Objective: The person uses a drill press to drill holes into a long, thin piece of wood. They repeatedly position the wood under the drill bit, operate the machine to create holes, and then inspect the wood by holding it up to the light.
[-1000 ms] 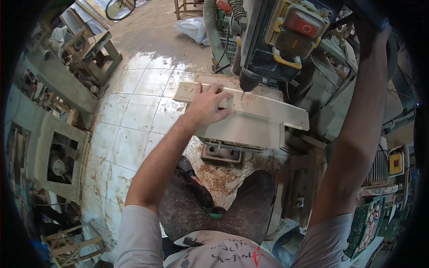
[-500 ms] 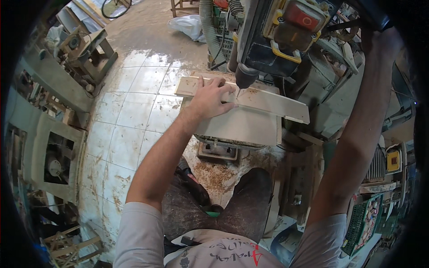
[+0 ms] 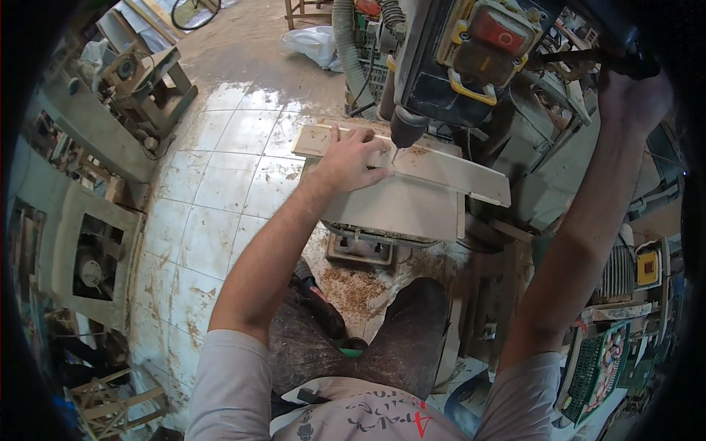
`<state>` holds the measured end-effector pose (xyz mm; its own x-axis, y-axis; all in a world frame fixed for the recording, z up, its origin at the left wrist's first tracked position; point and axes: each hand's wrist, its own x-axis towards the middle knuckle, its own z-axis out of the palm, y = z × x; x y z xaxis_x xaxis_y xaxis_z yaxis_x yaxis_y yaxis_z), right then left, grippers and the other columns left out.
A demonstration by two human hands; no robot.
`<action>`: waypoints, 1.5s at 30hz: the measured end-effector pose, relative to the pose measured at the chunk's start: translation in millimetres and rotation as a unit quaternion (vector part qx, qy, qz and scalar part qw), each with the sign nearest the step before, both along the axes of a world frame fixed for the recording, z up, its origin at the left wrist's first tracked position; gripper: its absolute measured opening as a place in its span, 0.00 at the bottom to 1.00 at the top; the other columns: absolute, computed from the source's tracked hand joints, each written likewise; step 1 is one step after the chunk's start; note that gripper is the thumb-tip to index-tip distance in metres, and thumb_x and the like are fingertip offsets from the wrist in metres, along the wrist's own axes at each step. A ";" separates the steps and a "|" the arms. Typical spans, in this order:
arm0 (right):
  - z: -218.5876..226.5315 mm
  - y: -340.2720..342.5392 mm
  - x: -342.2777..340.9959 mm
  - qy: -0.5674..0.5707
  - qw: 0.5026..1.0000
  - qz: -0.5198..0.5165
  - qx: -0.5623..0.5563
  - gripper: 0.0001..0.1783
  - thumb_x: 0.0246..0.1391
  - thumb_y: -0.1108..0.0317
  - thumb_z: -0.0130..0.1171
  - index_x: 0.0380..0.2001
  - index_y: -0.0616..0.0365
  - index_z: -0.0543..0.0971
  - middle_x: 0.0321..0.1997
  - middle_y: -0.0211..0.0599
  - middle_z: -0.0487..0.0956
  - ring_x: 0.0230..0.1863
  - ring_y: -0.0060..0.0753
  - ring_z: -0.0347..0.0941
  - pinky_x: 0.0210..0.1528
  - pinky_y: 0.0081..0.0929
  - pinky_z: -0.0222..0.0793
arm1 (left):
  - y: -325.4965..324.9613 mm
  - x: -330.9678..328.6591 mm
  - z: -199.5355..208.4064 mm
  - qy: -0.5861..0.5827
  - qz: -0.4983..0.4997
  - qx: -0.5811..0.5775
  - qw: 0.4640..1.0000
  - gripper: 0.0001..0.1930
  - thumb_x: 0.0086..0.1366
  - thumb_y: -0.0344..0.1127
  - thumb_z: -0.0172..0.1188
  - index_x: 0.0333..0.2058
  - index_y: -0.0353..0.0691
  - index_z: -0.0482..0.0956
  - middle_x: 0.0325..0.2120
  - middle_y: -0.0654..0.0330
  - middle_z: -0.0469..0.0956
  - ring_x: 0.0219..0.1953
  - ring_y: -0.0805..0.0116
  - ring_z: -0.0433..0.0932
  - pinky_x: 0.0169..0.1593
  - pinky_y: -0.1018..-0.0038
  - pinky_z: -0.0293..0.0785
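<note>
My left hand (image 3: 353, 162) holds a long pale wooden board (image 3: 471, 178), thumb on the near side and fingers bent over its top. The board lies across a wider flat panel (image 3: 412, 206) on the drill press table. Just right of my fingertips, the drill chuck (image 3: 408, 128) hangs with a thin bit (image 3: 395, 155) pointing at the board. Whether the bit touches the wood I cannot tell. At the upper right, my right hand (image 3: 638, 99) is closed round the end of the drill press's dark feed lever (image 3: 573, 56).
The drill press head carries a red switch (image 3: 502, 33) with a yellow surround. Wood shavings (image 3: 360, 290) cover the floor by the machine base (image 3: 358, 252). Wooden frames and machines (image 3: 140, 81) stand left; a green crate (image 3: 596, 371) sits lower right. A plastic bag (image 3: 312, 45) lies behind.
My right hand has come down a little with the lever. The left hand stays on the board, and the whole view has shifted slightly.
</note>
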<state>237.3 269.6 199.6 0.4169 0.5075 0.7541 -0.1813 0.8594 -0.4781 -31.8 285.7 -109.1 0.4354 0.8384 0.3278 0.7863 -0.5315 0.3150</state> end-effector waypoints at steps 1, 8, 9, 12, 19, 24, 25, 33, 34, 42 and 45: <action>-3.0 0.8 5.3 -0.007 1.000 0.003 0.004 0.17 0.58 0.68 0.39 0.43 0.71 0.69 0.42 0.52 0.72 0.44 0.46 0.70 0.44 0.38 0.71 | 0.3 -0.5 -0.5 0.001 0.000 0.001 1.000 0.27 0.53 0.58 0.64 0.49 0.54 0.76 0.51 0.53 0.69 0.59 0.52 0.65 0.64 0.35 0.42; -10.4 8.3 51.0 -0.113 0.927 0.350 0.069 0.15 0.56 0.69 0.40 0.37 0.73 0.70 0.36 0.47 0.68 0.37 0.40 0.65 0.44 0.32 0.66 | 2.0 -1.6 0.4 0.002 -0.007 -0.002 1.000 0.27 0.53 0.58 0.64 0.49 0.53 0.76 0.51 0.52 0.69 0.60 0.52 0.64 0.64 0.35 0.41; -10.6 6.3 49.1 -0.092 0.942 0.315 0.066 0.15 0.56 0.69 0.40 0.36 0.73 0.69 0.35 0.46 0.68 0.37 0.39 0.64 0.44 0.31 0.65 | 2.1 -1.3 0.3 0.003 -0.008 0.000 1.000 0.27 0.53 0.58 0.64 0.49 0.53 0.76 0.51 0.52 0.69 0.60 0.52 0.64 0.64 0.35 0.41; -13.6 -1.4 51.9 -0.096 0.944 0.311 0.053 0.15 0.56 0.69 0.40 0.35 0.72 0.70 0.34 0.45 0.67 0.38 0.39 0.63 0.47 0.34 0.62 | 1.3 -1.5 2.9 0.003 -0.011 -0.012 1.000 0.27 0.53 0.58 0.64 0.49 0.53 0.77 0.51 0.52 0.70 0.59 0.52 0.65 0.64 0.36 0.41; -43.7 -44.0 45.3 -0.097 0.953 0.285 0.042 0.15 0.57 0.64 0.40 0.31 0.64 0.71 0.34 0.44 0.69 0.42 0.42 0.64 0.53 0.43 0.60 | 0.3 -2.9 1.6 0.006 -0.002 -0.004 1.000 0.26 0.53 0.57 0.64 0.48 0.52 0.76 0.51 0.53 0.69 0.58 0.52 0.66 0.64 0.36 0.42; -100.5 -85.7 34.1 -0.071 0.976 0.201 0.036 0.13 0.57 0.62 0.41 0.27 0.59 0.70 0.33 0.42 0.71 0.44 0.47 0.66 0.63 0.55 0.50 | -0.2 0.2 8.0 0.023 -0.009 -0.023 0.999 0.25 0.55 0.54 0.64 0.49 0.50 0.74 0.54 0.53 0.66 0.59 0.54 0.65 0.64 0.36 0.41; -112.8 -93.2 28.7 -0.069 0.984 0.161 0.038 0.12 0.56 0.63 0.42 0.25 0.59 0.70 0.33 0.40 0.72 0.45 0.49 0.66 0.68 0.58 0.45 | 0.6 1.0 9.0 0.022 -0.009 -0.024 0.999 0.25 0.55 0.54 0.64 0.48 0.50 0.74 0.54 0.53 0.66 0.60 0.54 0.65 0.64 0.36 0.41; -209.6 -107.8 6.8 -0.001 0.989 0.140 0.050 0.14 0.52 0.59 0.43 0.19 0.55 0.69 0.37 0.43 0.76 0.60 0.62 0.64 0.70 0.60 0.38 | -2.8 -0.8 10.2 0.019 -0.004 -0.038 0.999 0.26 0.55 0.53 0.63 0.49 0.48 0.74 0.55 0.53 0.65 0.60 0.54 0.65 0.65 0.37 0.40; -211.0 -111.6 5.3 0.030 0.990 0.135 0.033 0.15 0.52 0.59 0.43 0.18 0.55 0.68 0.37 0.45 0.77 0.62 0.63 0.62 0.71 0.58 0.35 | -1.8 -1.0 10.2 0.021 -0.004 -0.038 0.999 0.26 0.55 0.53 0.63 0.49 0.48 0.74 0.55 0.53 0.65 0.60 0.54 0.65 0.65 0.37 0.39; -135.6 -91.2 15.8 -0.018 0.990 0.121 0.063 0.15 0.54 0.58 0.42 0.19 0.55 0.63 0.24 0.40 0.66 0.44 0.51 0.68 0.68 0.58 0.46 | 0.1 -0.5 3.0 0.003 -0.004 -0.016 1.000 0.26 0.53 0.56 0.64 0.49 0.53 0.76 0.51 0.52 0.69 0.59 0.51 0.65 0.64 0.34 0.41; -64.2 -51.5 32.3 -0.104 0.969 0.215 0.065 0.15 0.54 0.57 0.44 0.21 0.56 0.64 0.24 0.37 0.63 0.31 0.37 0.57 0.52 0.45 0.59 | -0.6 -3.7 0.5 -0.009 -0.007 -0.008 1.000 0.26 0.54 0.56 0.64 0.49 0.53 0.76 0.51 0.52 0.69 0.59 0.51 0.65 0.64 0.34 0.41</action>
<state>269.6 218.1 135.4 0.0205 0.4949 0.8687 -0.4469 0.7818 -0.4348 -35.5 285.1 -108.6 0.4409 0.8374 0.3230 0.7732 -0.5371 0.3372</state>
